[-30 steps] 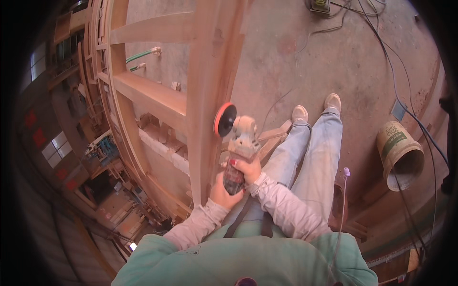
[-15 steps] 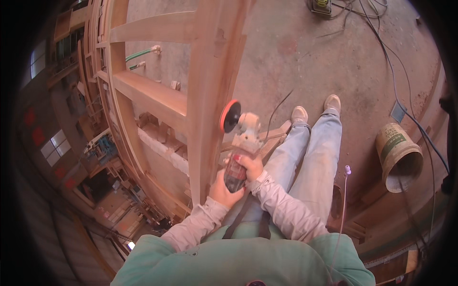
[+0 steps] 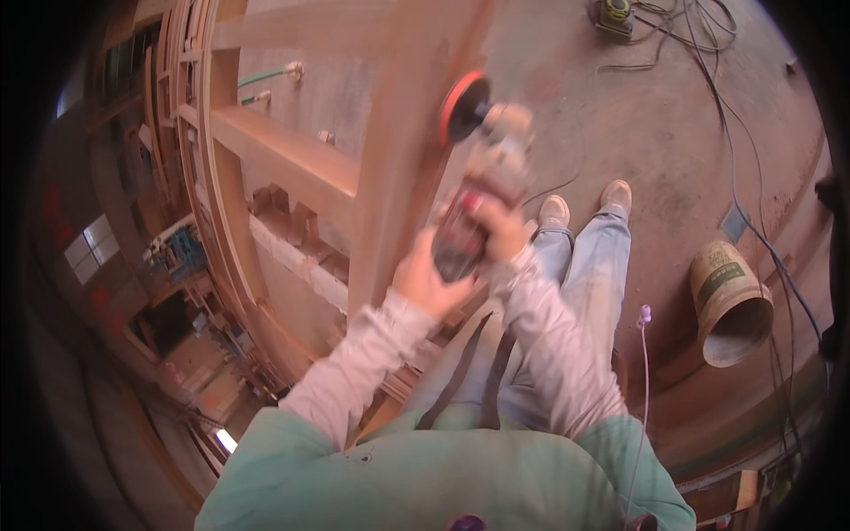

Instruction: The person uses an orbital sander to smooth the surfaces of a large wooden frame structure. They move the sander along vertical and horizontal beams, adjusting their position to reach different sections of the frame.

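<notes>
Both hands grip an angle sander (image 3: 469, 221) with a round orange-edged, black-backed sanding disc (image 3: 464, 108). My left hand (image 3: 423, 276) wraps round the rear of its dark body. My right hand (image 3: 501, 228) closes on the body nearer the pale, dusty head, thumb on top. The disc stands on edge against or very close to the right side of a wide wooden board (image 3: 390, 168); motion blur hides whether they touch. That board belongs to a large wooden frame with crosspieces (image 3: 288, 159).
To the right a dusty bucket (image 3: 733, 305) lies tipped on the concrete floor. Cables (image 3: 726, 115) run down the right side from a yellow-green power tool (image 3: 614, 16) at the top. My outstretched legs (image 3: 580, 292) lie beside the frame. Timber and benches (image 3: 190, 363) fill the far left.
My hands have pushed the sander up and slightly right along the board, farther from my body. My arms are more extended, and both hands keep their hold.
</notes>
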A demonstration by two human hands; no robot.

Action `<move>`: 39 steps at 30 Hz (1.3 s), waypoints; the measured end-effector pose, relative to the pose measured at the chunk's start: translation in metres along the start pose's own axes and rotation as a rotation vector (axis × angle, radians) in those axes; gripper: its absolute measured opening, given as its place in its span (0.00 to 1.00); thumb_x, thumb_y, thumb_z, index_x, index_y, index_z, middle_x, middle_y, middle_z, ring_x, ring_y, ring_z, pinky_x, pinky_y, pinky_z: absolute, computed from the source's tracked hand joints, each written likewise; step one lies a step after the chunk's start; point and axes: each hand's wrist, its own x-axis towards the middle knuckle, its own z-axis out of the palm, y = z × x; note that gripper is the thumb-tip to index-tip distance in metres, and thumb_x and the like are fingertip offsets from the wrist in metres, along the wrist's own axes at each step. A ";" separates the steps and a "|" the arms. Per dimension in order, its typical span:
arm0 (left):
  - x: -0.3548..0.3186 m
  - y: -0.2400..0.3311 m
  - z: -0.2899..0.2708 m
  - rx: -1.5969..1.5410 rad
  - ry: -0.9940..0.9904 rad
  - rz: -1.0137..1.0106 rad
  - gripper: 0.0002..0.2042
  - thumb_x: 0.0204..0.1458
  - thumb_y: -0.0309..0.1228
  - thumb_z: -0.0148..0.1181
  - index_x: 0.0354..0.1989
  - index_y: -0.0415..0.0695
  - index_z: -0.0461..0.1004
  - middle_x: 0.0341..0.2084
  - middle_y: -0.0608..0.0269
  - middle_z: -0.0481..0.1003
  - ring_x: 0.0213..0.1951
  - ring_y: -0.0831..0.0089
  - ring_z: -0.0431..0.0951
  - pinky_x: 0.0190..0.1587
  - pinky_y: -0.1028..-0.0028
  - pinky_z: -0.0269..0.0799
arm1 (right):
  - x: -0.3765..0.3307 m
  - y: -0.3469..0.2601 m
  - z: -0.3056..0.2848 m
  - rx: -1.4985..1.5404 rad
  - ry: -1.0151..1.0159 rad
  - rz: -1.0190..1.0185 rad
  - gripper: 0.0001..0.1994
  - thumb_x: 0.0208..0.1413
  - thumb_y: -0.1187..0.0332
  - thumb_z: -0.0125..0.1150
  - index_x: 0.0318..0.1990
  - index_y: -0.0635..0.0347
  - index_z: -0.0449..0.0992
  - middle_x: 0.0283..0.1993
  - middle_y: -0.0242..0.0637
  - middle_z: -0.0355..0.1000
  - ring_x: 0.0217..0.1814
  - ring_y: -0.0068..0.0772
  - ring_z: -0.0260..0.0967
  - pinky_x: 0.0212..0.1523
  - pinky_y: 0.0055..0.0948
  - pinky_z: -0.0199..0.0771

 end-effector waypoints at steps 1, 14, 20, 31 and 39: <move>0.015 0.010 0.005 0.019 0.023 0.014 0.30 0.39 0.32 0.70 0.52 0.41 0.63 0.37 0.53 0.76 0.37 0.62 0.78 0.43 0.67 0.73 | 0.011 -0.010 -0.006 0.039 -0.011 0.015 0.19 0.47 0.67 0.60 0.47 0.65 0.68 0.36 0.41 0.73 0.38 0.37 0.74 0.40 0.36 0.78; -0.124 -0.028 0.025 -0.017 -0.217 -0.302 0.34 0.37 0.35 0.70 0.53 0.41 0.59 0.36 0.45 0.74 0.39 0.53 0.78 0.41 0.63 0.72 | -0.126 0.059 -0.034 0.061 0.205 0.207 0.20 0.48 0.71 0.56 0.50 0.66 0.65 0.37 0.45 0.72 0.39 0.41 0.74 0.40 0.38 0.78; -0.134 -0.040 0.020 -0.040 -0.210 -0.264 0.34 0.38 0.37 0.69 0.53 0.41 0.58 0.36 0.44 0.74 0.39 0.51 0.77 0.42 0.62 0.72 | -0.132 0.058 -0.022 0.011 0.214 0.198 0.21 0.48 0.70 0.55 0.51 0.65 0.63 0.41 0.46 0.71 0.43 0.44 0.73 0.44 0.42 0.77; -0.152 -0.005 0.020 -0.056 -0.277 -0.286 0.35 0.36 0.37 0.70 0.53 0.40 0.59 0.38 0.42 0.74 0.41 0.50 0.77 0.43 0.61 0.73 | -0.164 0.031 -0.015 -0.017 0.263 0.225 0.18 0.50 0.69 0.58 0.49 0.64 0.66 0.41 0.44 0.72 0.44 0.42 0.73 0.45 0.44 0.76; -0.102 0.035 0.012 0.055 -0.069 -0.118 0.34 0.36 0.37 0.71 0.52 0.40 0.61 0.38 0.44 0.75 0.40 0.50 0.78 0.43 0.61 0.73 | -0.119 -0.026 0.021 -0.072 0.130 0.104 0.19 0.49 0.71 0.59 0.49 0.64 0.67 0.38 0.42 0.72 0.40 0.38 0.75 0.41 0.37 0.78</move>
